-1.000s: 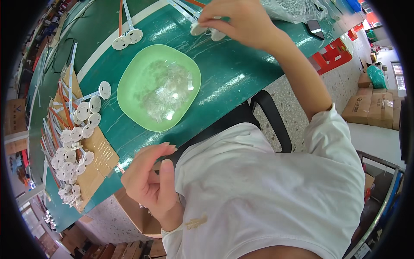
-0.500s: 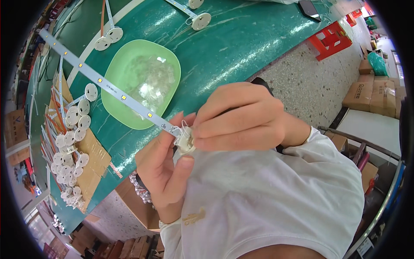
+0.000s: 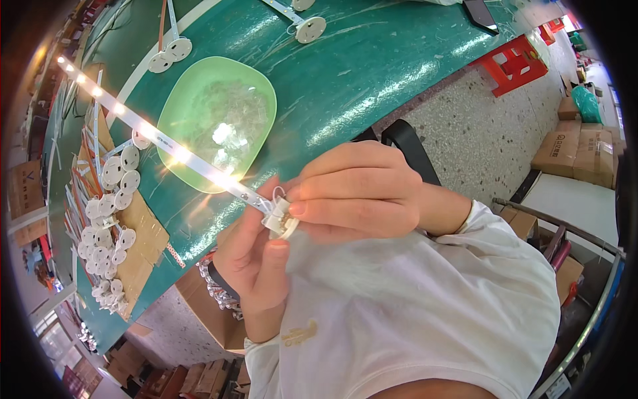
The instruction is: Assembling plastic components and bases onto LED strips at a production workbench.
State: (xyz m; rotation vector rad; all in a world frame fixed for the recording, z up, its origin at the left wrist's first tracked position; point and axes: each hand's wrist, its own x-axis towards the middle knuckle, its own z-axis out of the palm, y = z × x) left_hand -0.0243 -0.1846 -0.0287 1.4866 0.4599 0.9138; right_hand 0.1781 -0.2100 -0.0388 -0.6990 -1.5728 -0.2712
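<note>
A long white LED strip (image 3: 201, 166) runs up to the far left, its lamps glowing. At its near end sits a small white round connector (image 3: 282, 216) with a short looped wire. My left hand (image 3: 256, 259) is closed round the strip's near end, fingers behind and thumb at the connector. The fingertips of my right hand (image 3: 362, 193) pinch at the connector's right side; what exactly lies under them is hidden. Beneath the strip stands a light green bowl (image 3: 193, 86) holding small clear plastic pieces (image 3: 232, 123).
On the green table (image 3: 345, 80), several white round-ended strips (image 3: 100, 246) lie piled on cardboard (image 3: 143, 246) at the left. More strips (image 3: 310, 30) lie at the far side, and a phone (image 3: 480, 16) at the far right. A red plastic stool (image 3: 515, 66) and cartons (image 3: 575, 154) stand to the right.
The LED strip's lamps have gone from dim to brightly lit. Both hands remain at the connector, with the right hand shifted slightly left and its fingers closer to the connector.
</note>
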